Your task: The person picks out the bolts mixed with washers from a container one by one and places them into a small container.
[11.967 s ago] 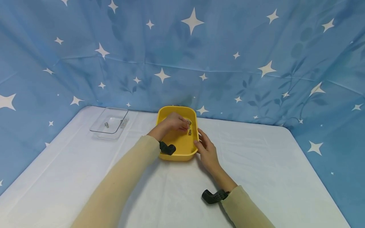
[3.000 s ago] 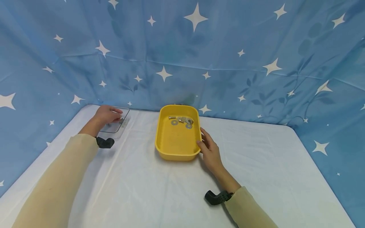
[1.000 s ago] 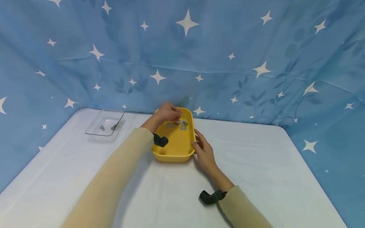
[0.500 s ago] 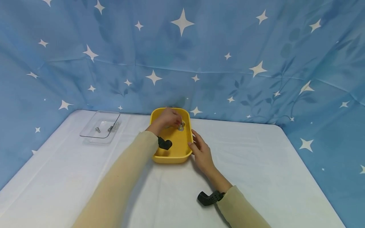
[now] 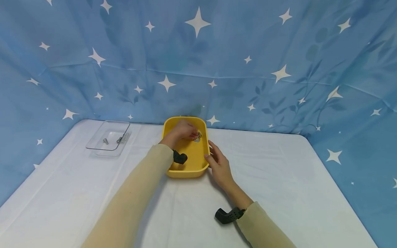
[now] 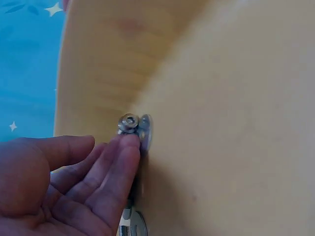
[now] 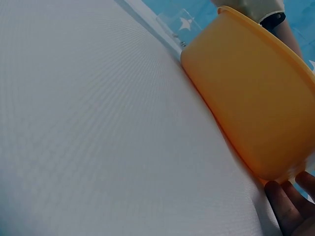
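My left hand [image 5: 185,130] reaches into a yellow plastic bin [image 5: 186,174]. In the left wrist view its fingertips touch a small metal socket-head bolt [image 6: 129,121], while the thumb stays apart from them. A flat washer [image 6: 147,132] stands on edge beside that bolt. Lower in this view lie another washer [image 6: 141,223] and a threaded screw [image 6: 124,230], partly behind the fingers. My right hand [image 5: 221,168] holds the bin's right side, thumb over the rim and fingers against the outer wall. The left hand hides part of the hardware in the head view.
A clear plastic box [image 5: 108,149] stands at the left back of the white-covered table [image 5: 273,193]. Inside it are a screw [image 5: 105,141] and another metal screw [image 5: 119,140]. A blue star-patterned curtain [image 5: 235,44] hangs behind the table.
Three seconds ago my left hand was at the clear box; it has since moved right into the yellow bin and sunk lower among the hardware. My right hand keeps its place on the bin.
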Demonstrator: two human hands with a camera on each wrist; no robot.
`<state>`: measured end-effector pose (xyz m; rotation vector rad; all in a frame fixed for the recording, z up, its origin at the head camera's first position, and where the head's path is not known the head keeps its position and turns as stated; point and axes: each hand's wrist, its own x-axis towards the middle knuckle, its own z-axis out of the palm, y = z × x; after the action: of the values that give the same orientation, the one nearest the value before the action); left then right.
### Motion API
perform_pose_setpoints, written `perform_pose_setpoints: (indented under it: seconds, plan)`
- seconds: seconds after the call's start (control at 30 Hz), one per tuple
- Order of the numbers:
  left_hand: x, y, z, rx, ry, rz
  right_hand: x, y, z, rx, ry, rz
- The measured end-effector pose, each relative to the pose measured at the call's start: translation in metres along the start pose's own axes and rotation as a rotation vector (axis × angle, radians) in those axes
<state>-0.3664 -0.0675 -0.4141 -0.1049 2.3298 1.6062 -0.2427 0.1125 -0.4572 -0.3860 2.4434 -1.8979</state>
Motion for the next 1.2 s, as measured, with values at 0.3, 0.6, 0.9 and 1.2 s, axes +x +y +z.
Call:
perform_pose_setpoints:
  seconds: [0.3,0.6,0.9,1.2]
  plan:
    - [0.005,0.0,0.002,0.01,-0.047,0.005,0.006,0.021,0.001,0.008,0.005,-0.045]
    - [0.003,-0.001,0.003,0.114,-0.069,0.034,0.005,0.02,0.0,-0.005,0.009,-0.038]
    - [0.001,0.0,0.005,0.096,-0.073,-0.003,0.005,0.021,0.0,-0.005,0.011,-0.017]
    - [0.004,0.001,0.007,0.079,-0.115,-0.024,0.005,0.02,0.0,-0.005,0.01,-0.022]
